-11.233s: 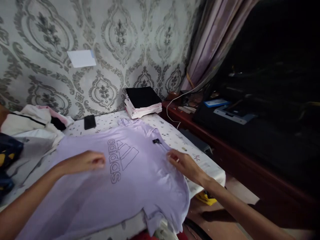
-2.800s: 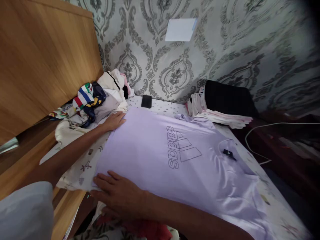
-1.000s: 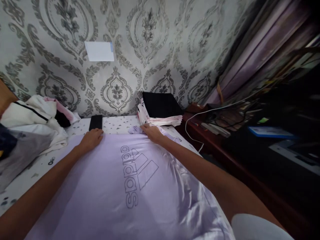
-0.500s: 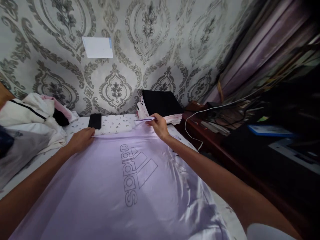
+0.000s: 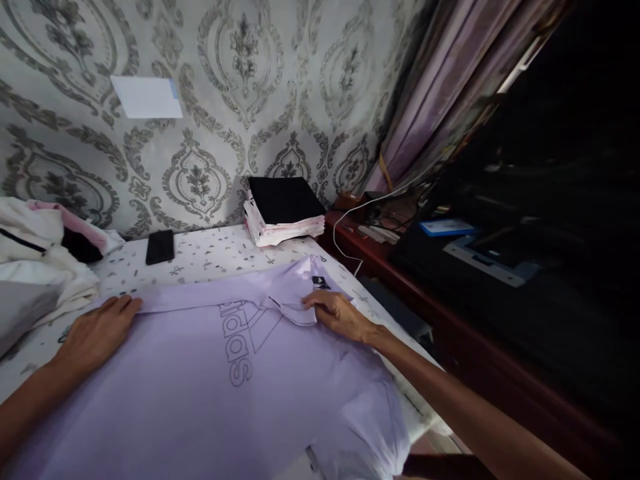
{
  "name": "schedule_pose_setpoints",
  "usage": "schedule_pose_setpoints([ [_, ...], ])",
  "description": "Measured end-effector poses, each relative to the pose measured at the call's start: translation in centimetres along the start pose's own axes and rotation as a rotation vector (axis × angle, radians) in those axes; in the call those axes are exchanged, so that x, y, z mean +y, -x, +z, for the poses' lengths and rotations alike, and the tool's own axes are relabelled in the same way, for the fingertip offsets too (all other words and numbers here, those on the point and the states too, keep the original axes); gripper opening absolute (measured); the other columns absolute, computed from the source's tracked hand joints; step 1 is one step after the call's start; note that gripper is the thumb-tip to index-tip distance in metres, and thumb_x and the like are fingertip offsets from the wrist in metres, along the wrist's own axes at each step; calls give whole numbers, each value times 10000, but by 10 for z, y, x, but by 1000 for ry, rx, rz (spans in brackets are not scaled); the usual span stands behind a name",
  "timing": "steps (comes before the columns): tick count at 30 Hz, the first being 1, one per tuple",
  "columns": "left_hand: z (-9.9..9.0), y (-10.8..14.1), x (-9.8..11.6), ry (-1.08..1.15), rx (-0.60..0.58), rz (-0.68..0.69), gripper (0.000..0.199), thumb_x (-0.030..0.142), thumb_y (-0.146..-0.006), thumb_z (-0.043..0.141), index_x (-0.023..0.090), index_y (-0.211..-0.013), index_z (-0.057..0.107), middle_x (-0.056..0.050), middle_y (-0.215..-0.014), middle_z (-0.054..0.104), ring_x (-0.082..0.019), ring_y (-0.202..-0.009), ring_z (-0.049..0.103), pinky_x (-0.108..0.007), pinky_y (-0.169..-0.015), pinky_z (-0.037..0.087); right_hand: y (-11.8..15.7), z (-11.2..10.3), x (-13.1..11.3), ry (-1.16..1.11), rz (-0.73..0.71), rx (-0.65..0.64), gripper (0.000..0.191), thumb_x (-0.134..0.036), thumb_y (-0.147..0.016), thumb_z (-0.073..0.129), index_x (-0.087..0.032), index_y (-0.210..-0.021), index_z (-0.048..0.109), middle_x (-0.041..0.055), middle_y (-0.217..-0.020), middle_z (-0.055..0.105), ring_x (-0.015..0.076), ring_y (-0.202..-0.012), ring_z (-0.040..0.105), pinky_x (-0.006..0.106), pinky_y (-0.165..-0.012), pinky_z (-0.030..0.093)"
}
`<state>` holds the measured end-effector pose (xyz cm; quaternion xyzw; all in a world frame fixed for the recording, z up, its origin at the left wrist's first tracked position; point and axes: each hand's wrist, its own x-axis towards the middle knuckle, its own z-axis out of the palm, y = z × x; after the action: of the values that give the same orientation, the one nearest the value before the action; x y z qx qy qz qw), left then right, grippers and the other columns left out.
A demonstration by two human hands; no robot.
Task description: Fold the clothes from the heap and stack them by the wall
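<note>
A lilac shirt (image 5: pixel 175 373) with an outlined logo lies spread over the bed, its far edge turned over toward me and partly covering the print. My right hand (image 5: pixel 340 315) pinches the shirt's collar, near a small black label (image 5: pixel 320 283). At the shirt's far left corner rests my left hand (image 5: pixel 103 328), palm down, its fingers bent together over the folded edge of the cloth.
Beyond the shirt, a black phone (image 5: pixel 160 247) lies on the patterned sheet (image 5: pixel 215 250). A stack of folded clothes (image 5: pixel 287 207) stands near the wall. Rumpled clothes (image 5: pixel 37 267) lie at left. To the right are a dark red wooden edge (image 5: pixel 415 287) and a white cable (image 5: pixel 345 212).
The shirt's far edge has been folded toward me, over part of the logo. Both hands have come nearer with the cloth. The view has swung to the right.
</note>
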<state>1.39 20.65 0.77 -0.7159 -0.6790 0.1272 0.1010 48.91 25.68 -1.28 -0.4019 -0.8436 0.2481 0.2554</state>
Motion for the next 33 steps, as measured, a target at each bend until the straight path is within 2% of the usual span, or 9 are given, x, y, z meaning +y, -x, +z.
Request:
schedule_pose_setpoints([
  [3,-2,5,-5,-28,9,1,506,131,-923,224,166,-1177,660,-144,-1229,667,-301,-1168,609,-428,-860,540,-6,2,-2,-48,75,65,291,-132,-824,459,-202,-942,716,62,-1022,757,207,-955,703,342,-841,542],
  [7,6,12,-17,28,92,-18,542,247,-925,207,194,-1171,687,-133,-1224,690,-325,-1171,616,-455,-867,544,-5,-6,-6,-248,154,205,225,-195,-823,486,-185,-902,697,51,-888,745,191,-833,700,316,-777,540],
  [10,16,14,-26,145,97,-59,521,347,-896,251,245,-1114,713,-100,-1241,706,-327,-1200,613,-477,-962,512,-5,-18,-7,-348,234,65,201,-244,-828,505,-174,-889,683,29,-794,723,148,-611,662,268,-636,527],
  [13,20,8,-31,277,81,-47,510,449,-853,307,256,-1098,710,-81,-1246,710,-308,-1171,638,-449,-1010,486,-22,-30,-1,-169,403,43,269,-306,-890,474,-172,-964,695,43,-956,756,118,-540,647,240,-584,515],
  [16,18,-5,-35,380,85,-24,549,550,-855,297,239,-1077,691,-80,-1165,734,-293,-1065,674,-409,-959,501,-59,-36,14,177,639,145,334,-333,-952,432,-174,-997,722,47,-916,770,136,-649,698,228,-668,518],
  [18,17,-14,-37,398,112,-43,542,558,-875,284,231,-1058,676,-84,-1111,743,-290,-1022,673,-396,-923,502,-85,-37,26,294,736,161,314,-346,-945,486,-163,-971,741,73,-852,766,187,-799,728,257,-754,518],
  [22,21,-26,-40,322,157,-82,495,476,-895,290,198,-1063,664,-126,-1114,721,-316,-1071,634,-422,-915,485,-119,-31,47,414,836,155,229,-293,-859,630,-148,-992,748,147,-1073,745,285,-1051,695,337,-840,515],
  [25,33,-28,-45,317,150,-108,510,481,-892,288,178,-1062,660,-145,-1074,705,-315,-1038,634,-416,-892,491,-123,-26,56,464,834,135,235,-199,-844,611,-163,-1035,744,145,-1162,723,285,-1079,686,336,-844,515],
  [33,50,-29,-58,382,172,-147,429,507,-900,326,223,-1017,625,-93,-968,728,-286,-982,649,-370,-898,487,-112,-31,71,552,783,169,272,-189,-893,529,-159,-1076,727,158,-1145,724,274,-1080,674,318,-839,505],
])
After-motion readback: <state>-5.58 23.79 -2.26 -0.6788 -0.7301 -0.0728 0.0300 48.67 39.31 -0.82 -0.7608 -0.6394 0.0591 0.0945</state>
